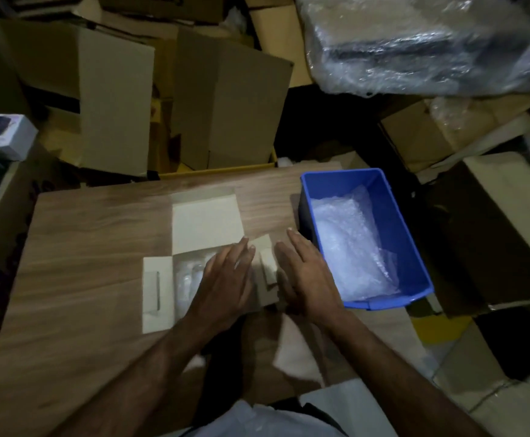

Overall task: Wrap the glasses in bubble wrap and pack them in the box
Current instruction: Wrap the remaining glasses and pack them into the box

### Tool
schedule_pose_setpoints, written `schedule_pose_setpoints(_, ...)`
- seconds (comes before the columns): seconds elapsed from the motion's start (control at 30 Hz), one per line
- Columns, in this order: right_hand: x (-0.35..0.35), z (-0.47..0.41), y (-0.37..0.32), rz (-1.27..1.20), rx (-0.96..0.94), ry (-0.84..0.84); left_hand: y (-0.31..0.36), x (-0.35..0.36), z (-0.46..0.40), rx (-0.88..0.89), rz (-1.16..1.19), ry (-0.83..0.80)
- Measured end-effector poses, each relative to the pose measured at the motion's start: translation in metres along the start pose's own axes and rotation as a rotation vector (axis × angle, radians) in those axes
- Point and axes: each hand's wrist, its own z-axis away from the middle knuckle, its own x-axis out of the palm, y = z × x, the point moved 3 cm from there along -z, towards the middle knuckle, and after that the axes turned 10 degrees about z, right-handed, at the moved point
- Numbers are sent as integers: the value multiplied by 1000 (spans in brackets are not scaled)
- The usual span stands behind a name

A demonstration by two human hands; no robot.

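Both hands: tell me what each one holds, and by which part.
Neither hand grips anything. The left hand lies flat, fingers straight, over the open white box. The right hand presses flat against the box's right side flap.

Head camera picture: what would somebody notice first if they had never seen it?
Probably the bright blue bin on the right of the wooden table, with bubble wrap piled inside. Next, the two hands in the middle: the left hand lies flat over the open white box, and the right hand rests at the box's right flap.
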Motion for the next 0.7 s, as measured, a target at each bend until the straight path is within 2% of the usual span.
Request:
schedule_pose_setpoints(0.1,-22,14,50,19,116,80,38,19,-21,20,68,40)
schedule_pose_setpoints(0.2,-27,29,110,77,151,31,84,37,-49,64,139,41)
schedule_pose_setpoints(0.27,-31,32,146,126,196,-148,111,50,-70,53,116,24)
schedule_pose_setpoints(0.4,-25,25,192,204,207,-618,134,81,-107,3,-52,-68)
schedule_pose_setpoints(0.47,-14,16,202,238,151,-735,129,96,-118,-43,-101,-138)
schedule_pose_setpoints(0.57,4,5,209,312,46,-761,123,110,-125,-99,-95,-207)
schedule_pose_setpoints(0.63,11,1,210,333,-1,-688,122,113,-125,-107,-99,-195)
schedule_pose_setpoints(0.7,12,-4,212,283,28,-596,124,111,-124,-100,-95,-159)
